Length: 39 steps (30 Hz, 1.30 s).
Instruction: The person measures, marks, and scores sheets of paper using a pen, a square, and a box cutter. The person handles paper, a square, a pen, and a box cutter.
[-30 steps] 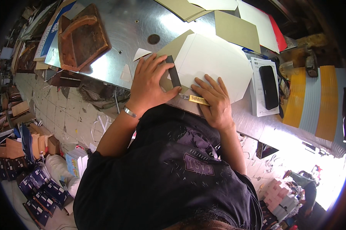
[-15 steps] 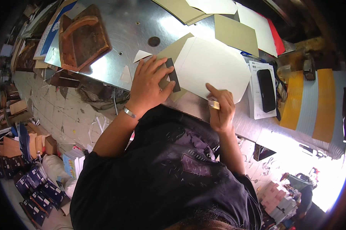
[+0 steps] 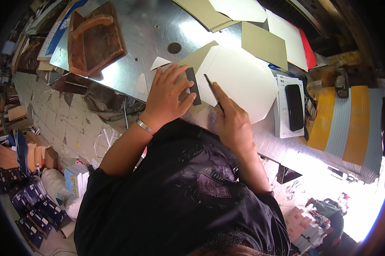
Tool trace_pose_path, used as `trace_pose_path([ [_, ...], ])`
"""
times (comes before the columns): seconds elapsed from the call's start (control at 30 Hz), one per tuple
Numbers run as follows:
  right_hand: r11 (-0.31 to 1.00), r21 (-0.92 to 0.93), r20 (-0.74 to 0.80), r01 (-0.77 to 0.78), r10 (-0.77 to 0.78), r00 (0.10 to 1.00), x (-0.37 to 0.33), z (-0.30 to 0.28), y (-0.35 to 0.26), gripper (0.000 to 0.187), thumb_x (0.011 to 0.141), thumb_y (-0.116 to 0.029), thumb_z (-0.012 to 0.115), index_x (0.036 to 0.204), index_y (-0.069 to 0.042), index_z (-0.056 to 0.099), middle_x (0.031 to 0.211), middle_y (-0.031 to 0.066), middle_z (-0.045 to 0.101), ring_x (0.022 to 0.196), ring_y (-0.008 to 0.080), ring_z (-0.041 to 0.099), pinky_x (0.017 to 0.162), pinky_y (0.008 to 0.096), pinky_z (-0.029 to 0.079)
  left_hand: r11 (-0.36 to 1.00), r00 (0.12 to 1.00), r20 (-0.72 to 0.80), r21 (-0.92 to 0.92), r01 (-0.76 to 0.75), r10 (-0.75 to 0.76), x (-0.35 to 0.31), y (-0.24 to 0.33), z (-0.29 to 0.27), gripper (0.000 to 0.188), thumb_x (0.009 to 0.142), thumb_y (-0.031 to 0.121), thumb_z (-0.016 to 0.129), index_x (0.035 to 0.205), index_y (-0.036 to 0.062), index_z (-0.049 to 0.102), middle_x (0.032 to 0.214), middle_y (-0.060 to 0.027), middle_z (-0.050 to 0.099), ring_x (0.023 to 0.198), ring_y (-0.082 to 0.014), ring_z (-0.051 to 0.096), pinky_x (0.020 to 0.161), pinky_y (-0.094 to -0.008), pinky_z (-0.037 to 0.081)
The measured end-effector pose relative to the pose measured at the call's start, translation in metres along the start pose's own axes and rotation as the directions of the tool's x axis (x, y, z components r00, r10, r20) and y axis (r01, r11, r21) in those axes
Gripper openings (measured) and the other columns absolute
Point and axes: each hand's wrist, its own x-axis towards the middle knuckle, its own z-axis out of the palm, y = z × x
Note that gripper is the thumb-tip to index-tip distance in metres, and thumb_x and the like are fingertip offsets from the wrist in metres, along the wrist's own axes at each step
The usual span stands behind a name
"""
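A large white sheet with cut-off corners lies over an olive-grey board on the metal table. Along its left edge sits a short dark flat bar. My left hand holds the bar down, fingers spread with the thumb and fingertips against it. My right hand is closed around a slim dark pen-like tool. The tool's tip points away from me, over the white sheet just right of the bar. Whether it touches the sheet, I cannot tell. Small white triangular scraps lie left of the board.
A brown wooden tray with a handle stands at the far left of the metal table. More boards and white sheets lie at the back. A black phone rests on papers at right, near yellow and grey corrugated strips.
My right hand has moved left and away from me over the white sheet, and the slim tool now points forward beside the bar. My left hand stays on the bar.
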Motion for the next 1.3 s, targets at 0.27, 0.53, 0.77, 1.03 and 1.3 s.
trace_pose_path([
  [0.27, 0.972, -0.220, 0.135, 0.082, -0.053, 0.989, 0.012, 0.017, 0.006, 0.076, 0.092, 0.003, 0.060, 0.166, -0.004, 0.047, 0.101, 0.0202, 0.071, 0.082, 0.0446, 0.075, 0.075, 0.0534, 0.061, 1.000, 1.000, 0.006, -0.001, -0.009, 0.009, -0.002, -0.002, 0.001, 0.032, 0.095, 0.033, 0.080, 0.116, 0.0093, 0.075, 0.151, -0.0123, 0.063, 0.148, -0.0413, 0.051, 0.128, -0.0651, 0.030],
  [0.53, 0.956, -0.285, 0.174, 0.070, -0.020, 0.985, 0.017, 0.020, 0.004, 0.078, 0.092, 0.001, 0.062, 0.168, -0.003, 0.044, 0.103, 0.0194, 0.071, 0.081, 0.0431, 0.075, 0.073, 0.0517, 0.063, 1.000, 1.000, 0.019, 0.016, 0.009, -0.009, -0.004, -0.003, 0.003, 0.032, 0.095, 0.035, 0.079, 0.116, 0.0109, 0.075, 0.152, -0.0105, 0.063, 0.150, -0.0398, 0.049, 0.129, -0.0671, 0.026],
  [0.77, 0.935, -0.338, 0.184, 0.108, -0.047, 0.982, 0.018, 0.019, 0.000, 0.079, 0.089, -0.002, 0.065, 0.165, -0.002, 0.048, 0.097, 0.0156, 0.071, 0.078, 0.0387, 0.076, 0.070, 0.0478, 0.063, 0.999, 0.999, 0.032, 0.052, 0.008, -0.009, -0.004, -0.003, 0.003, 0.031, 0.096, 0.037, 0.079, 0.116, 0.0138, 0.073, 0.152, -0.0081, 0.060, 0.153, -0.0378, 0.045, 0.128, -0.0738, 0.022],
  [1.03, 0.896, -0.417, 0.205, 0.152, -0.070, 0.976, 0.021, 0.016, -0.007, 0.078, 0.087, -0.005, 0.068, 0.163, -0.002, 0.051, 0.093, 0.0122, 0.071, 0.071, 0.0332, 0.076, 0.065, 0.0434, 0.063, 0.997, 0.999, 0.043, 0.075, -0.006, 0.003, -0.003, -0.003, 0.002, 0.032, 0.098, 0.040, 0.078, 0.116, 0.0138, 0.072, 0.152, -0.0079, 0.059, 0.155, -0.0402, 0.042, 0.124, -0.0801, 0.020],
  [1.3, 0.893, -0.428, 0.252, 0.135, -0.026, 0.967, 0.021, 0.015, -0.014, 0.082, 0.087, -0.008, 0.072, 0.165, -0.002, 0.048, 0.095, 0.0116, 0.072, 0.074, 0.0315, 0.077, 0.066, 0.0421, 0.063, 0.998, 1.000, -0.001, 0.061, -0.017, 0.017, -0.004, -0.005, 0.005, 0.032, 0.094, 0.036, 0.082, 0.117, 0.0180, 0.068, 0.150, -0.0063, 0.058, 0.154, -0.0402, 0.043, 0.121, -0.0839, 0.020],
])
